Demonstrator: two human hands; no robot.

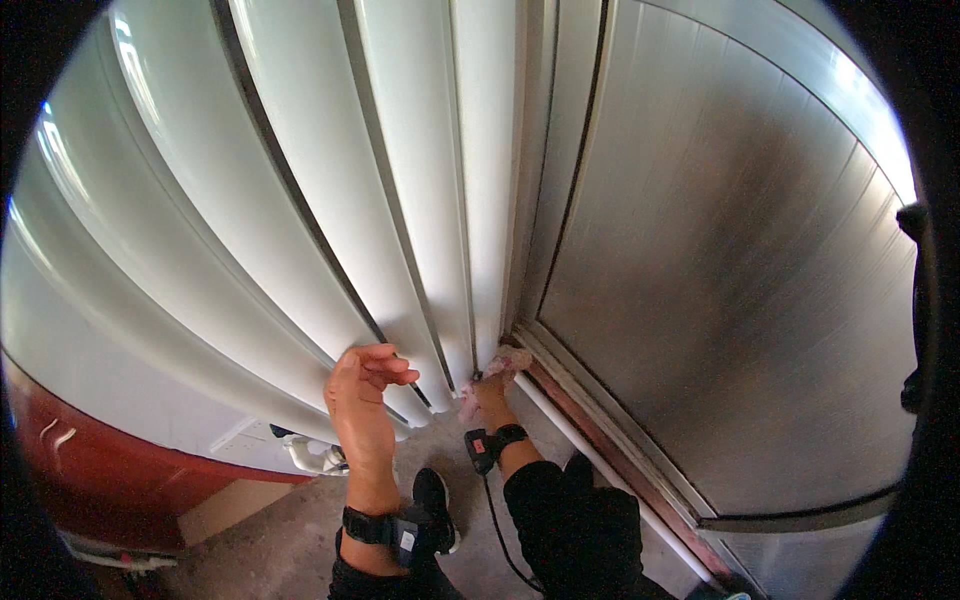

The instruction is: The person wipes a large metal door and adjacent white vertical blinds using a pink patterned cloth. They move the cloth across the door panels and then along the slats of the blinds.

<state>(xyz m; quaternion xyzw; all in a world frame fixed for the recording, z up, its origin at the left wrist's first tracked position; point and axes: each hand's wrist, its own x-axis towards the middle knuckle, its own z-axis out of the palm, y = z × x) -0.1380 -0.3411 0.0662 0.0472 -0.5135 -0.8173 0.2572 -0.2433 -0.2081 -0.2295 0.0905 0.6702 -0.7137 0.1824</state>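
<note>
My right hand (492,395) grips a pale pink cloth (511,361). It reaches low into the corner where a white column radiator (409,187) meets a metal-framed panel (697,300). Part of the cloth shows on either side of that hand, and its fingers are mostly hidden. My left hand (363,409) is raised in front of the radiator's lower columns, holding nothing, with its fingers loosely bent and apart. Whether its fingertips touch the radiator I cannot tell.
A white pipe (600,457) runs along the base of the panel on the right. White valve fittings (315,455) stick out at the lower left, beside a red cabinet (97,457). My black shoe (433,502) stands on the concrete floor (255,551). A black cable (499,525) hangs from my right wrist device.
</note>
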